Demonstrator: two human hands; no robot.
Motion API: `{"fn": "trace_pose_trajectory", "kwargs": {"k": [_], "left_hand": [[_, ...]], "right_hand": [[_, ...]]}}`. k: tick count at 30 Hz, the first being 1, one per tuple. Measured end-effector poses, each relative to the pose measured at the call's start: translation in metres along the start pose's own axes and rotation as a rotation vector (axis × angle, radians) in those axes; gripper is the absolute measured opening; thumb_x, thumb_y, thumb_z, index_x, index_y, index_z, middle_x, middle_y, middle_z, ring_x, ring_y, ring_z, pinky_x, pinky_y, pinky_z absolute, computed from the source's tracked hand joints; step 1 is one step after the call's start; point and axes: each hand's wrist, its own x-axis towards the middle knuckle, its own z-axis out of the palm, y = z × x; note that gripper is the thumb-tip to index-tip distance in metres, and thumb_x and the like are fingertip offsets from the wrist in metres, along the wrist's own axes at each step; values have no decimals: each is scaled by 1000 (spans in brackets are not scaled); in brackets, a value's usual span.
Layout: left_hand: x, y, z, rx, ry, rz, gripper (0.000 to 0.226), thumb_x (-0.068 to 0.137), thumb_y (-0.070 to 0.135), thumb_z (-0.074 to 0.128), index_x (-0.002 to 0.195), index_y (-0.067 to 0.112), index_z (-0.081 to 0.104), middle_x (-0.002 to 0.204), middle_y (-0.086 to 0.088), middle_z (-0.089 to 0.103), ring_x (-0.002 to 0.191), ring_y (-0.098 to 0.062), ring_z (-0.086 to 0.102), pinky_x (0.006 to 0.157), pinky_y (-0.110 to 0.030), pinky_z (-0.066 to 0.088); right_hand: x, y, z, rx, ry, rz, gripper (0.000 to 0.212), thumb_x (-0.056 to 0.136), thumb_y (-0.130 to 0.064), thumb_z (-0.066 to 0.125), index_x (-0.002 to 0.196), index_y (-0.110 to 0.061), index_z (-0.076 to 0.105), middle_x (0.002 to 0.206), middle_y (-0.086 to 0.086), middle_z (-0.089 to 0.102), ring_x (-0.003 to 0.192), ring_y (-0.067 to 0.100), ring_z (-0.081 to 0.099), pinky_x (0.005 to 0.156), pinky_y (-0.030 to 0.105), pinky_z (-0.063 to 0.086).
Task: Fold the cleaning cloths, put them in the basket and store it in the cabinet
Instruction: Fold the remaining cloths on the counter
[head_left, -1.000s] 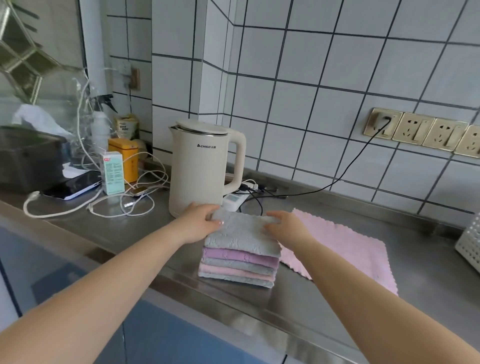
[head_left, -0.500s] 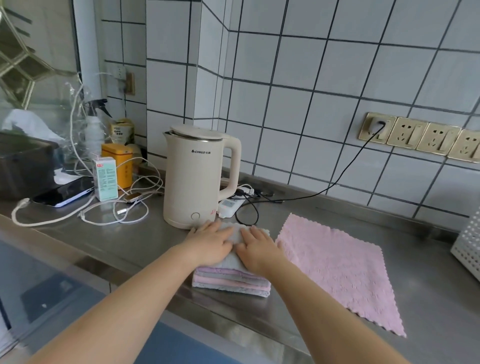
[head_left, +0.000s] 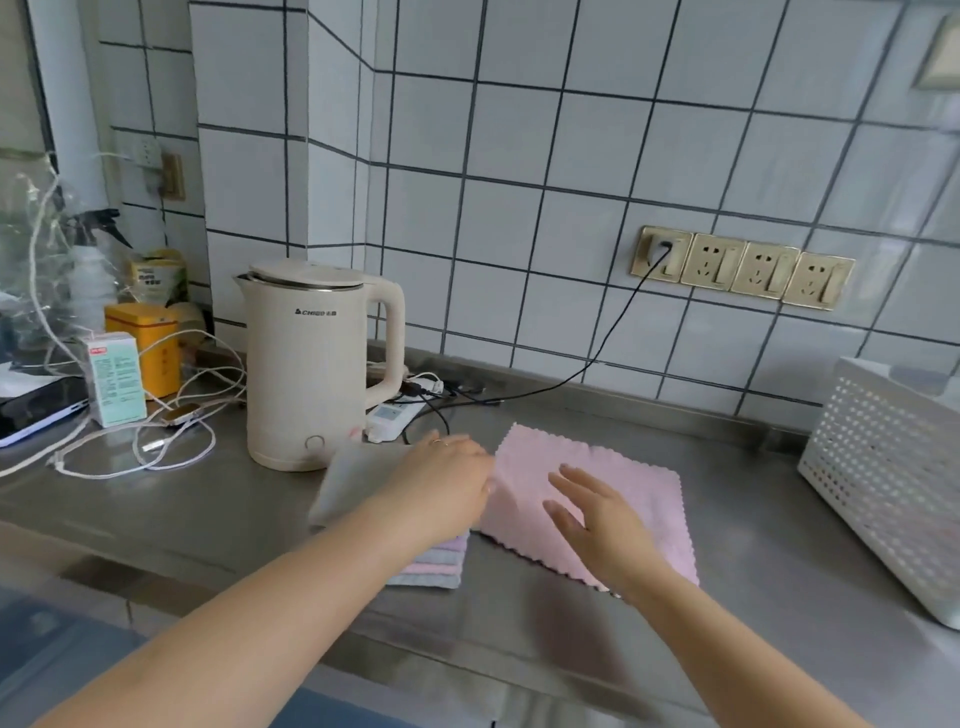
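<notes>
Where tiles meet, steel counter

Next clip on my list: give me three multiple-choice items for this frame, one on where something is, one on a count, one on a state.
1. Where is the basket?
A. At the counter's right end
B. Left of the kettle
C. On the stack

2. How many wall sockets are in the gold row?
A. Two
B. Four
C. Six

3. In what state is the pink cloth?
A. Folded on the stack
B. Inside the basket
C. Spread flat on the counter

Answers:
1. A: the white perforated basket stands at the far right, well away from the kettle and the stack.
2. B: four plates sit side by side, the leftmost with a black cord plugged in.
3. C: it lies unfolded beside the stack, with the right hand open above it and the left hand at its left edge.
</notes>
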Motion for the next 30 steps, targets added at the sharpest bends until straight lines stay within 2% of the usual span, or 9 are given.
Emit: {"fn": "trace_pose_trajectory", "kwargs": {"k": [4,6,10,14,16,22,24,27,30], "left_hand": [[16,43,17,71,-136,121,16,90,17,45,99,12,57,106,-7,59,101,-31,56,79,-36,42],[21,58,31,166,-254,137,17,89,11,47,101,10,58,107,-9,59,100,-32,57,72,-36,43],[29,73,49,318,-432,92,23,89,7,50,109,11,61,112,-7,61,103,-28,59,68,-31,38],[32,73,57,288,-486,-16,31,82,-4,47,105,9,63,111,-8,61,102,-30,58,74,-37,45],[32,72,59,290,-469,-14,30,80,-6,48,102,7,64,103,-10,59,100,-33,59,72,-40,46],[21,75,58,307,-310,166,23,77,-8,47,82,12,57,77,-2,38,74,-31,56,47,-33,25],[15,76,57,281,-185,299,22,65,-2,59,66,18,51,70,2,38,57,-24,46,41,-30,18],[7,75,65,179,-58,377,24,46,9,69,58,24,55,57,10,48,45,-15,47,41,-20,34],[-5,87,63,-69,18,358,12,71,17,58,78,26,63,75,12,59,60,-12,59,52,-18,42]], "right_hand": [[-32,55,-23,-76,-51,96,25,92,-38,54,114,-33,65,124,-17,58,110,4,55,89,18,42],[-46,73,-33,-100,-103,115,18,89,-37,58,103,-33,69,110,-16,62,98,4,59,82,20,45],[-64,97,-38,-161,-201,55,23,86,-42,60,104,-32,69,111,-19,61,103,4,58,88,18,43],[-68,103,-31,-212,-120,-34,31,87,-46,46,93,-27,70,101,-11,65,96,13,61,80,26,49],[-67,107,-27,-249,-94,-69,40,82,-44,35,88,-22,68,94,-5,65,90,21,62,72,31,51],[-79,124,-41,-281,-10,73,20,87,-31,50,96,-16,59,86,5,68,79,32,60,65,33,43],[-87,130,-51,-272,-26,99,17,86,-32,52,94,-20,59,84,2,69,72,27,57,60,29,36],[-100,138,-66,-264,-55,113,14,86,-28,53,96,-21,59,86,2,69,72,26,56,61,28,34],[-114,147,-74,-218,-73,118,17,85,-20,53,103,-20,55,94,0,67,83,26,60,69,30,42]]}}
